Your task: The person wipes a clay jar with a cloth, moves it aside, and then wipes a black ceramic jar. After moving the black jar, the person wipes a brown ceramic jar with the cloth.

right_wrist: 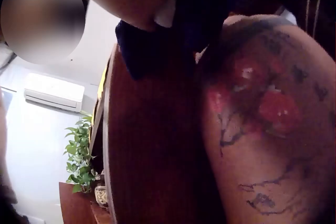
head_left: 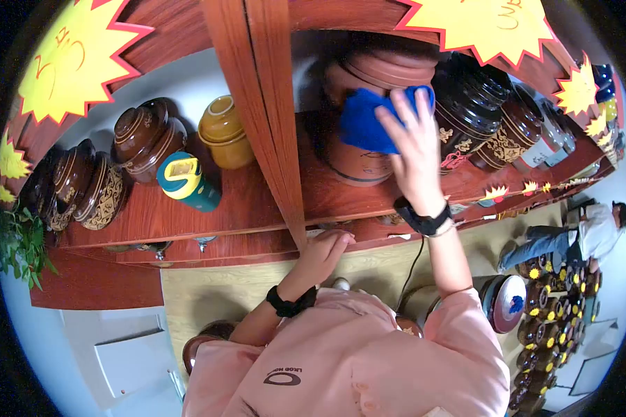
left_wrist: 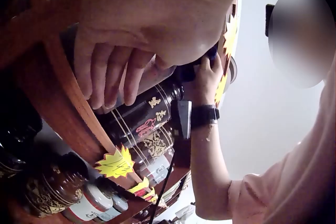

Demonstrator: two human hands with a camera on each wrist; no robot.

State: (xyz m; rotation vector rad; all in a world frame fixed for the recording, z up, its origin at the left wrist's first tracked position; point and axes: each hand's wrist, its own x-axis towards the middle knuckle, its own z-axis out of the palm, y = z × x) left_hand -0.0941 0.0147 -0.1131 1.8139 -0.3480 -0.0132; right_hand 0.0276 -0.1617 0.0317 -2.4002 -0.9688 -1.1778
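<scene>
On a shelf stands a terracotta jar [head_left: 358, 163], with painted red flowers [right_wrist: 278, 109] showing in the right wrist view. My right hand [head_left: 416, 146] presses a blue cloth [head_left: 368, 125] against its upper side, fingers spread and straight over the cloth. Part of the cloth hangs past the hand. Down at the shelf's front edge is my left hand [head_left: 323, 254], holding nothing. In the left wrist view its fingers [left_wrist: 107, 74] hang loosely bent. A black glazed jar [head_left: 466, 104] stands close beside the right hand.
A wooden upright [head_left: 261, 104] divides the shelf. Left of it stand a green tumbler [head_left: 191, 184], a yellow pot [head_left: 224, 135] and several brown jars [head_left: 142, 142]. Yellow starburst signs [head_left: 83, 62] line the shelf above. Another person [head_left: 598, 233] is at the far right, near rows of jars.
</scene>
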